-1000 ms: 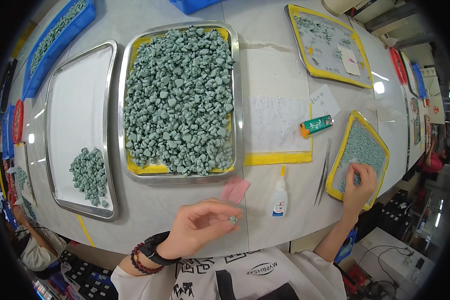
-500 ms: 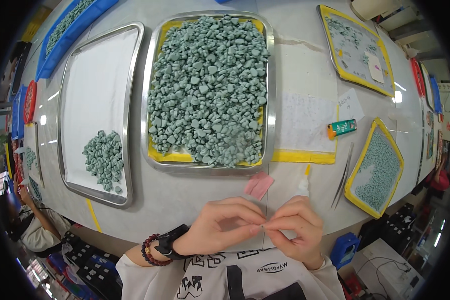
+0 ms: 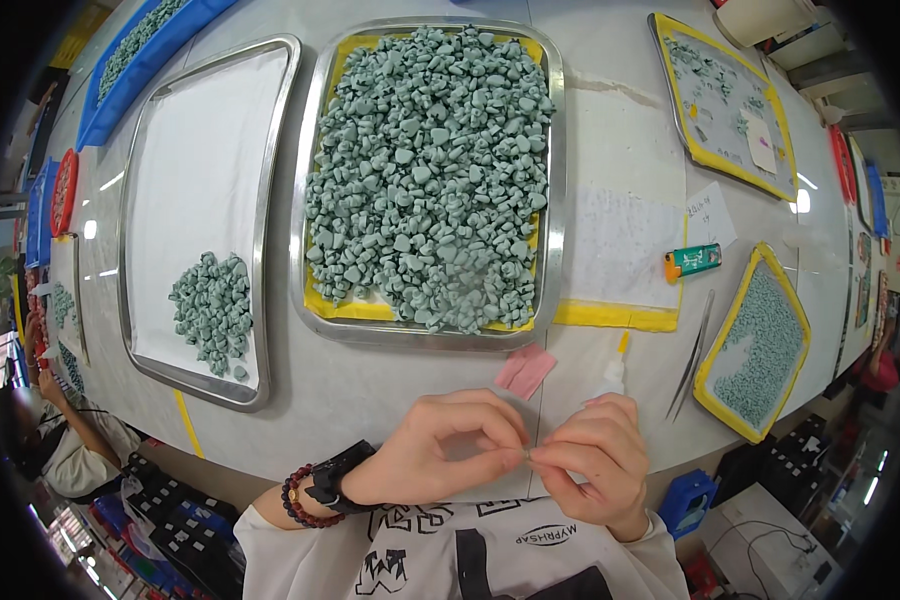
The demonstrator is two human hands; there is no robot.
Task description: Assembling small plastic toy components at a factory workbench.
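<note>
My left hand (image 3: 440, 450) and my right hand (image 3: 595, 460) meet at the table's near edge, fingertips pinched together on a tiny piece (image 3: 527, 455) too small to make out. Just beyond them lie a pink pad (image 3: 525, 370) and a small white glue bottle (image 3: 612, 375), partly hidden by my right hand. A steel tray (image 3: 555, 200) heaped with several grey-green heart-shaped pieces (image 3: 430, 170) stands ahead. Left of it, a second steel tray (image 3: 135, 250) holds a small pile of the same pieces (image 3: 212, 310).
Tweezers (image 3: 692, 355) and a yellow-rimmed tray of fine green bits (image 3: 760, 345) lie to the right, with a green lighter (image 3: 692, 262) and another yellow tray (image 3: 720, 95) behind. A blue tray (image 3: 140, 60) sits far left. Another person (image 3: 55, 430) works at the lower left.
My right hand came back from the yellow-rimmed tray on the right and joined my left hand at the near edge. The view has shifted left.
</note>
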